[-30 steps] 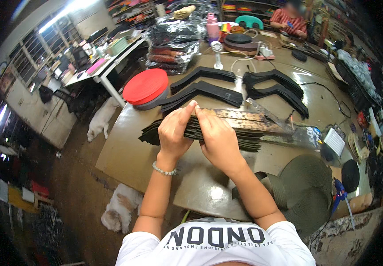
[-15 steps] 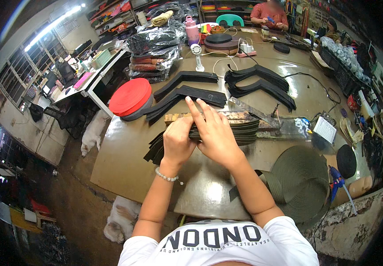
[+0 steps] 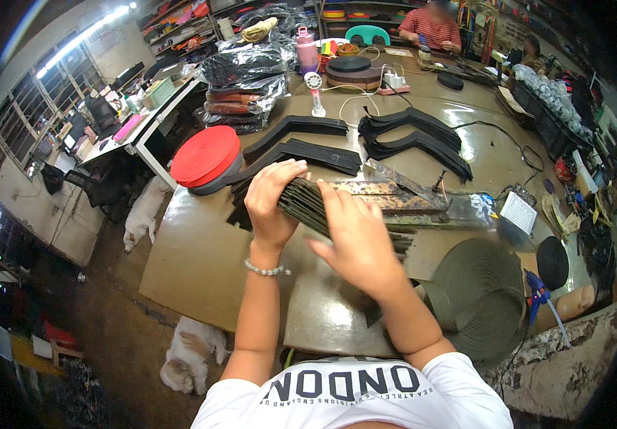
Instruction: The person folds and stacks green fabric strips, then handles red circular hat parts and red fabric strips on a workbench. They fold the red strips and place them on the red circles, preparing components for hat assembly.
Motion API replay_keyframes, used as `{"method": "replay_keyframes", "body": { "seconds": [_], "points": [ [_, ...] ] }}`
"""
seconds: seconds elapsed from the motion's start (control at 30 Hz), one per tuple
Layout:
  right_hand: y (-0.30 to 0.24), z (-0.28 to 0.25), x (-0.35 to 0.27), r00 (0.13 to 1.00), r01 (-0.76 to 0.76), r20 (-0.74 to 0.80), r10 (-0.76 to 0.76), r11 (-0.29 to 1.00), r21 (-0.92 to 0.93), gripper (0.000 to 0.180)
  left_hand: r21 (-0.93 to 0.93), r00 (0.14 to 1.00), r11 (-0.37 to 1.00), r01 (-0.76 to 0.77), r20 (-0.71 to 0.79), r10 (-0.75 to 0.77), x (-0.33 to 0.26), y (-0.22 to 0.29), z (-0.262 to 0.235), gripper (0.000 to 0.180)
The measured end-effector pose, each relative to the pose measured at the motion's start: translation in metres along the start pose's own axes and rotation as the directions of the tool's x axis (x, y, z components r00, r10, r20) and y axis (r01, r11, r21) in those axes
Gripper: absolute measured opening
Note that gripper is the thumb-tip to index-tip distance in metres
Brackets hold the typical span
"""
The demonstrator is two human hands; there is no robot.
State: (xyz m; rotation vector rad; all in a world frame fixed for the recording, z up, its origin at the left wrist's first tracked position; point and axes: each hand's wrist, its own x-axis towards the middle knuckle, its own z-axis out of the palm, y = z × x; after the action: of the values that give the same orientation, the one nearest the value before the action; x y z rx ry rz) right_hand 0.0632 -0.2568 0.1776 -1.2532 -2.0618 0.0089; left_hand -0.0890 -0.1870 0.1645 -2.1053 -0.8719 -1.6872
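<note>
A stack of olive-green webbing strips (image 3: 305,204) is tilted up off the table between my two hands. My left hand (image 3: 271,196) wraps round its left end, thumb side toward me. Across its right part lies my right hand (image 3: 357,239), slightly blurred, fingers over the top and thumb on the near side. The strips' right ends show below my right wrist. Just beyond lies a worn, rust-spotted metal bar (image 3: 372,189) on the table. Behind my left hand rest bent stacks of black webbing strips (image 3: 315,154), with more black stacks (image 3: 415,146) to their right.
A red webbing roll (image 3: 206,157) lies on a dark one at left. Near my right forearm sits a big olive webbing roll (image 3: 476,286), with a blue glue gun (image 3: 537,293) beside it. Dogs (image 3: 192,350) lie on the floor. A person in red stripes (image 3: 433,32) works across the table.
The olive strips have been lifted and tilted in my hands. My left hand has moved up and left and turned round their end; my right hand has shifted right and down.
</note>
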Motion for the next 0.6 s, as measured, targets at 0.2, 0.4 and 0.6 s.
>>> {"method": "replay_keyframes", "body": {
  "seconds": [0.2, 0.4, 0.6],
  "points": [
    [0.045, -0.069, -0.005, 0.988, -0.122, 0.005, 0.156, 0.752, 0.648, 0.049, -0.203, 0.995, 0.976, -0.076, 0.042, 0.086, 0.013, -0.005, 0.001, 0.029],
    [0.054, -0.041, 0.014, 0.935, -0.313, 0.355, 0.010, 0.497, 0.809, 0.037, -0.255, 0.989, 0.964, -0.080, 0.103, 0.109, 0.009, -0.003, 0.016, 0.028],
    [0.060, -0.023, 0.018, 0.934, -0.343, 0.354, 0.048, 0.396, 0.851, 0.029, -0.208, 0.979, 0.973, -0.099, 0.155, 0.132, 0.007, -0.016, 0.015, 0.028]
  ]
}}
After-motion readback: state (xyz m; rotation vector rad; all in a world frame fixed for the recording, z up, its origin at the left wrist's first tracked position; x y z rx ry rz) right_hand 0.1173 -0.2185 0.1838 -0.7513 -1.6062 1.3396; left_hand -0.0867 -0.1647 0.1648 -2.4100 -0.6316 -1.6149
